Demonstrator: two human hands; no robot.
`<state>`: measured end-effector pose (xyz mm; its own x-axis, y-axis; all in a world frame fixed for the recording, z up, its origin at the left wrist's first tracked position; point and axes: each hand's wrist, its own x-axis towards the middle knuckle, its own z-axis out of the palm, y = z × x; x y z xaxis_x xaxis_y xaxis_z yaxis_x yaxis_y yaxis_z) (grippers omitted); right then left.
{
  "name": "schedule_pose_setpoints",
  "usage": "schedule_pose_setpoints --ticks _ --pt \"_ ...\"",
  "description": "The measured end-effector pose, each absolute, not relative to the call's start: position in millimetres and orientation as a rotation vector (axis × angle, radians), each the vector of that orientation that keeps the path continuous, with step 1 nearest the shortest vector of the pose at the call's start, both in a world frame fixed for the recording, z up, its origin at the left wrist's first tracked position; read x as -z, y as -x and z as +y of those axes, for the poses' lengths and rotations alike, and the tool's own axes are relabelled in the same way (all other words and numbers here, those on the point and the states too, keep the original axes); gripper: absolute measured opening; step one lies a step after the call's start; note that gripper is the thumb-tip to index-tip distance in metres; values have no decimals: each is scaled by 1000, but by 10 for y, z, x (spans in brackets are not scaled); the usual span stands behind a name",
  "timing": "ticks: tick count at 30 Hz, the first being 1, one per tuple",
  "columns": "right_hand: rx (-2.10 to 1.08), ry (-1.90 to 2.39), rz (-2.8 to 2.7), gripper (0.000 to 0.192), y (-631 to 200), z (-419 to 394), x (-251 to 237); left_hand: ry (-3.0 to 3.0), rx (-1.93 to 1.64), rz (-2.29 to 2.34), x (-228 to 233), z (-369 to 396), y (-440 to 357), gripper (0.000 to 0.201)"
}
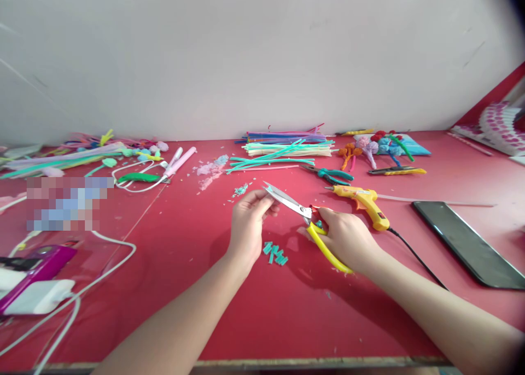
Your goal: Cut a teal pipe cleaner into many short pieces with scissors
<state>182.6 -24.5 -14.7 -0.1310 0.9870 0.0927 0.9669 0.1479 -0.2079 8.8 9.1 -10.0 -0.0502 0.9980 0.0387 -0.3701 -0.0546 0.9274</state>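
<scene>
Red tabletop (164, 320) is backed by a pale panel (262, 58). Purple power strip (47, 263) is set at the left edge. Short teal pieces (275, 253) are scattered mid-tabletop, closer to the front edge than the hands. Phone (467, 244) is laid toward the right edge. Yellow-handled scissors (287, 201) are gripped in the right hand (346, 235) over mid-tabletop, blades angled to the left hand (248, 216). Left fingers are bunched at the blade tips; whether anything is pinched cannot be told. Glue gun (367, 203), then pliers (330, 174), are placed beyond. Fuzzy stems (287, 150) are bundled by the far edge.
</scene>
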Motion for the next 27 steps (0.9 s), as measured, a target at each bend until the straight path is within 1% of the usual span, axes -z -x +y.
schedule_pose_setpoints --ticks 10,19,24,27 --pt "-123 1905 -2243 38 -1848 -238 161 -949 -1427 925 103 84 -79 12" --pt "-104 1890 -2240 35 -1864 -236 190 -940 -1428 927 95 88 -80 10" --pt "-142 1927 -2216 40 -1875 -226 187 -966 -1437 934 105 91 -80 9" --pt "-151 1930 -2215 39 -1880 -220 170 -979 -1441 951 109 95 -78 9"
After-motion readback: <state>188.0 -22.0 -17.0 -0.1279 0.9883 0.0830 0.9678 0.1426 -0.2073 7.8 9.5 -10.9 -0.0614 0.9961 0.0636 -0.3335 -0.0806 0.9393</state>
